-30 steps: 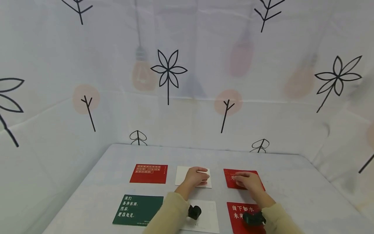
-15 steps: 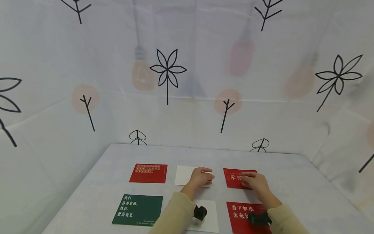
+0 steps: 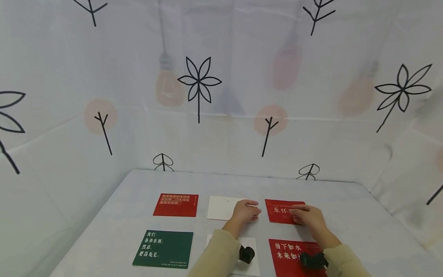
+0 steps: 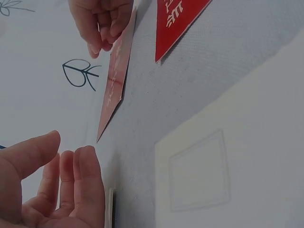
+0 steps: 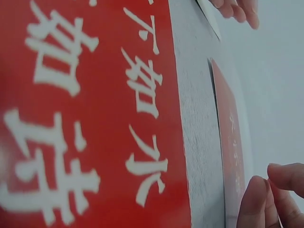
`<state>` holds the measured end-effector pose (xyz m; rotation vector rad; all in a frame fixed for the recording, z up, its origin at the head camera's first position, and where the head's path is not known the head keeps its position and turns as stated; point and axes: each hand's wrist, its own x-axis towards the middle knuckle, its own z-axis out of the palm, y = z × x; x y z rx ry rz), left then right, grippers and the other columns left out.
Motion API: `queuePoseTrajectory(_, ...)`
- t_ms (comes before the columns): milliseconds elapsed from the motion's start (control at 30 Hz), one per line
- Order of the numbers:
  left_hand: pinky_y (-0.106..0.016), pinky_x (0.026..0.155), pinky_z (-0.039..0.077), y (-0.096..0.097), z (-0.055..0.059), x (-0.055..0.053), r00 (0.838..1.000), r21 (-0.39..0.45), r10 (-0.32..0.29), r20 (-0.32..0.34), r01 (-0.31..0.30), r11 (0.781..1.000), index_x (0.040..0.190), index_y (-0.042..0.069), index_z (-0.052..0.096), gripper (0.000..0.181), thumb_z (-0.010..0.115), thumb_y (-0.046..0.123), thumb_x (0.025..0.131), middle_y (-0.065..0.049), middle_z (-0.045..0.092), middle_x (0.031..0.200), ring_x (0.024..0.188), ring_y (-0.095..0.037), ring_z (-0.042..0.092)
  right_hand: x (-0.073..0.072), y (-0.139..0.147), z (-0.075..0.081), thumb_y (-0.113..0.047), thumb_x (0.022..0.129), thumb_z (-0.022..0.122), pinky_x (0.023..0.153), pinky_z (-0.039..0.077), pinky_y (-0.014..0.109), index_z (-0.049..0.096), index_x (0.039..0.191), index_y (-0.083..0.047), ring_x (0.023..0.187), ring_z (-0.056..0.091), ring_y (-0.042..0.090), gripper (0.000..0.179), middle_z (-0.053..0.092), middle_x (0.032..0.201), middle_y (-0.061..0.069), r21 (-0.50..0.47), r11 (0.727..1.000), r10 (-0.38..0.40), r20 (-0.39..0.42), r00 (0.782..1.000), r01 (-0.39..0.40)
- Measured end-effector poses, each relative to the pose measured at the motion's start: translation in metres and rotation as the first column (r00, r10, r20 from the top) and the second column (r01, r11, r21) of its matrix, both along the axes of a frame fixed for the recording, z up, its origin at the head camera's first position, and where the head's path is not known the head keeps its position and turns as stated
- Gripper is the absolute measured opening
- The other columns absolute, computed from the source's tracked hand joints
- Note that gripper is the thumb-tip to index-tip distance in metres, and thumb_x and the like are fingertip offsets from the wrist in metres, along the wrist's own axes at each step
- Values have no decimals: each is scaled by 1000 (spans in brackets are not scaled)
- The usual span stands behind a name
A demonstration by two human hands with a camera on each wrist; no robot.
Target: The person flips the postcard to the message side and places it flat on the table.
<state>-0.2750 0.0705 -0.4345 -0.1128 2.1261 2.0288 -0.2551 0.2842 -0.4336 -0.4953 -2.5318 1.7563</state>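
Observation:
Six cards lie flat in two rows on the table. Over the right edge of the far white card (image 3: 221, 207) hovers my left hand (image 3: 245, 213), its fingers loosely bent with nothing between them. My right hand (image 3: 311, 220) is above the right part of the far red card (image 3: 278, 217), fingers loosely bent; in the right wrist view its thumb and fingertips (image 5: 254, 194) come close together, and I see no card between them. Beneath my right wrist lies the near red card (image 3: 282, 265) with white characters. My left sleeve partly covers the near white card (image 3: 252, 265).
At the left are a red card (image 3: 176, 206) with small printed boxes and a green card (image 3: 162, 250) with white writing. The pale table (image 3: 114, 227) ends at a white patterned curtain (image 3: 225, 146) behind and on both sides. Each wrist carries a small black device.
Both hands have drifted right, the left from over the far white card to its right edge. More of the far red card's writing shows. The cards have not moved.

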Motion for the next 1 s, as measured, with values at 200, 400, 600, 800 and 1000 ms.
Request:
queuePoseTrajectory(200, -26, 67, 54, 6, -1, 2, 1000, -19, 3, 24, -3, 1000, 103, 0, 66, 22, 68, 2, 82, -3, 64, 79, 70, -12, 60, 1, 8, 0, -16, 90, 61, 65, 55, 25, 49, 122, 14, 72, 61, 12, 46, 64, 91, 12, -24, 1000, -1, -11, 1000, 1)
queuePoseTrajectory(400, -27, 68, 54, 13, 3, 2, 999, 1, -5, 34, 5, 1000, 106, 1, 65, 25, 68, 1, 82, -3, 64, 82, 71, -13, 61, 1, 15, 2, -17, 91, 61, 64, 55, 26, 48, 122, 15, 71, 62, 11, 46, 64, 86, 8, -24, 1000, -7, -10, 1000, 7)
queuePoseTrajectory(600, -27, 67, 53, 21, 5, 0, 999, -2, 0, 47, 0, 1000, 108, 2, 64, 27, 69, 3, 81, -3, 63, 82, 69, -14, 60, -1, 21, 2, -16, 91, 60, 66, 55, 27, 47, 123, 15, 72, 62, 12, 46, 64, 90, 12, -25, 1000, -17, -2, 1000, 17)
queuePoseTrajectory(800, -25, 65, 53, 26, 2, -3, 997, 11, 20, 68, -21, 1000, 109, 2, 64, 30, 70, 1, 80, -3, 63, 82, 67, -12, 57, -5, 26, 2, -17, 90, 61, 65, 55, 27, 46, 125, 14, 73, 62, 12, 49, 59, 105, 24, -13, 999, -42, 13, 999, 43)
queuePoseTrajectory(1000, -26, 67, 53, 31, -2, -6, 997, 32, 32, 73, -34, 999, 111, 1, 63, 32, 69, -2, 80, -4, 63, 83, 70, -13, 58, -13, 32, -2, -20, 91, 61, 64, 54, 23, 44, 128, 12, 81, 63, 17, 51, 49, 122, 32, 5, 999, -49, 33, 998, 49)
